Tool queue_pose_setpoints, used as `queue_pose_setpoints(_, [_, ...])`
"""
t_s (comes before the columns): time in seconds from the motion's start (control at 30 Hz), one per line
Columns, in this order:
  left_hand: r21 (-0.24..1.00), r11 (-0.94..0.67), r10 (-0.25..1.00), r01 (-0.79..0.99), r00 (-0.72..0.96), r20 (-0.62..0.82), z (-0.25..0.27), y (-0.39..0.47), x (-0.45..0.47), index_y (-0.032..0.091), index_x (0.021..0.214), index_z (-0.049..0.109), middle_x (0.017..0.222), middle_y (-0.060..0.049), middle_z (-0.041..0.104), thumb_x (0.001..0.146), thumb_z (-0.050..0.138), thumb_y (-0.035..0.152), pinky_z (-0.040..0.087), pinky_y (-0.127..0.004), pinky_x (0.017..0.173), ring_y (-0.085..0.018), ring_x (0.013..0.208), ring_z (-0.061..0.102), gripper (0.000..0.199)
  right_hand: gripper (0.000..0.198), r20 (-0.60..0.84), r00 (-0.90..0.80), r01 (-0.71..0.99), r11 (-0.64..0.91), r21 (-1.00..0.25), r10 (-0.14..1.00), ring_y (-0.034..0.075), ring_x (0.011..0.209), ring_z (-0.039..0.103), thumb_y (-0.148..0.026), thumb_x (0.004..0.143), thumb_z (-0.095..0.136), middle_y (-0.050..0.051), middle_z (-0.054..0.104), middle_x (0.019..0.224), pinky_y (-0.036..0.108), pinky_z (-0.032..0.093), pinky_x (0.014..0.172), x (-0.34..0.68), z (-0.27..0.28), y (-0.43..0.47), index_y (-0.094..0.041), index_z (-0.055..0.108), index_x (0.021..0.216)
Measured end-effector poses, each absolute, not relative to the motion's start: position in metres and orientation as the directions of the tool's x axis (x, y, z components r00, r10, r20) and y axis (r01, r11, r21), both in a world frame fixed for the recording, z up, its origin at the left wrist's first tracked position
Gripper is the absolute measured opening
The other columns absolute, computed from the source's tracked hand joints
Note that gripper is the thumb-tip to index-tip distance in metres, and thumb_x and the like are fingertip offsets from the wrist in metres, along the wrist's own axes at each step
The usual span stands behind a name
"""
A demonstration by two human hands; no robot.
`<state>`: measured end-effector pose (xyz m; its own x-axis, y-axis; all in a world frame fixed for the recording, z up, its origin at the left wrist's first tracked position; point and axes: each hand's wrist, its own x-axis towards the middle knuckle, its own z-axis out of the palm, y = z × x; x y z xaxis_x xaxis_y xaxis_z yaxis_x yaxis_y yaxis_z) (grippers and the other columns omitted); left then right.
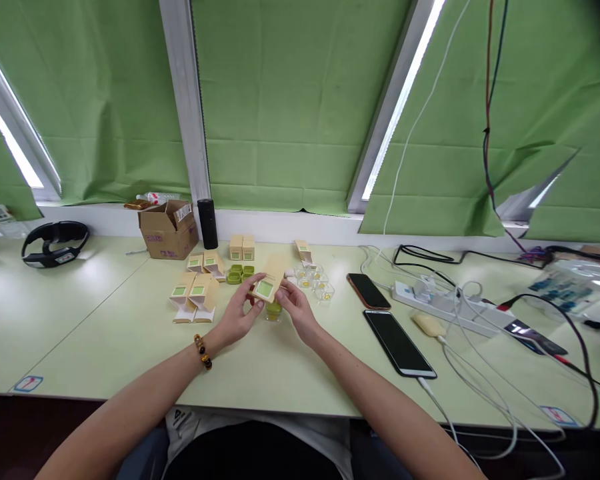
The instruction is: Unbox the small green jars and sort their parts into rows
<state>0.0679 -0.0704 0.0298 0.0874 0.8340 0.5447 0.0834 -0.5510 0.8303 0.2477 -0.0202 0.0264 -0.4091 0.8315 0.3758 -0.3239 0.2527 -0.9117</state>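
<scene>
In the centre of the frame, the left hand (237,315) and right hand (299,310) hold opposite sides of a carton (271,273); a jar (273,311) shows just below it. Support the carton lightly at its edges, as it probably creases under pressure. Keep its window (265,288) uncovered.

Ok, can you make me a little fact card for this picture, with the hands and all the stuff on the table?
Left hand: holds a box
Right hand: holds the same box
Left wrist: bracelet
Box window: green
Just below box: yellow-green cup
Left of hands: other boxes
Behind left hand: green cups
Right of box: clear cups
Farther right: two phones, power strip
Back left: carton, black cylinder
</scene>
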Motion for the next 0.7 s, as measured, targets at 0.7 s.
queue_pose_setpoints(0.7, [0.770, -0.622, 0.783, 0.144, 0.120, 0.610, 0.0343, -0.0754, 0.0659, 0.030, 0.145, 0.059, 0.163, -0.011, 0.043, 0.096, 0.067, 0.028, 0.028, -0.052, 0.125, -0.034, 0.154, 0.033, 0.050, 0.062, 0.400, -0.423, -0.255, 0.316, -0.914, 0.813, 0.030, 0.118, 0.068, -0.067, 0.082, 0.076, 0.010, 0.074, 0.125, 0.049, 0.055, 0.106, 0.2484, 0.0234, -0.0169, -0.028, 0.063, 0.128])
